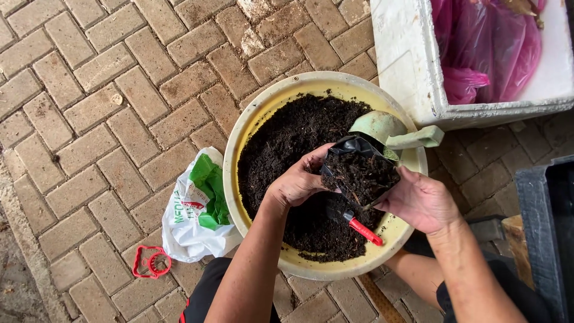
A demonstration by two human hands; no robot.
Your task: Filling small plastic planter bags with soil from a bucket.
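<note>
Big bowl (257,119) sits on brick floor (89,90), dirt (287,131) inside it. Small bag (359,173) full of dirt hangs over bowl, left hand (296,182) on its left side, right hand (421,200) on its right. Little shovel (356,222) lies in dirt just under bag. Scoop (388,128) rests in bowl behind bag. Foam box (412,66) stands behind bowl, to right. Plastic bag (194,215) lies left of bowl, touching it. Ring clip (150,262) lies on floor further left, near plastic bag.

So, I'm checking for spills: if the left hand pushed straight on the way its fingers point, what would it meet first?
The left hand already touches the soil-filled black plastic nursery bag; the bag is first, then probably the right hand behind it.
</note>
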